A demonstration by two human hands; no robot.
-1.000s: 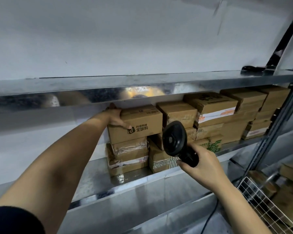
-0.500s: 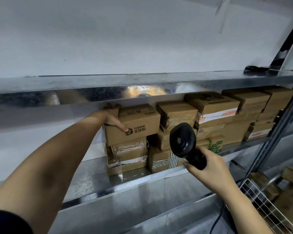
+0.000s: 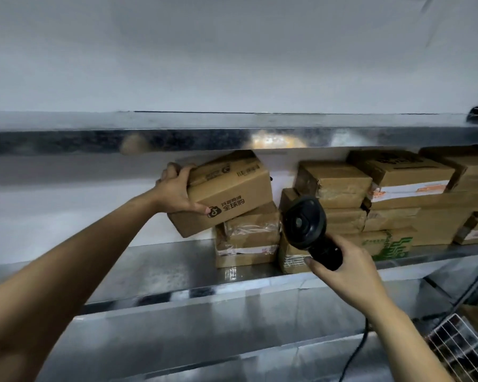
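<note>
With your left hand (image 3: 177, 193) clamped round the left end of the tilted logo box (image 3: 232, 194), which leans on the taped parcel (image 3: 247, 238) near the shelf's (image 3: 163, 271) front edge, draw it out level, label toward the scanner (image 3: 309, 230) gripped in your right hand (image 3: 342, 274).

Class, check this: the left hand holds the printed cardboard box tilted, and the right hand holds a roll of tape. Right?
One slip: in the head view the right hand holds a black handheld scanner, not tape. The left hand does hold the printed cardboard box tilted.
</note>
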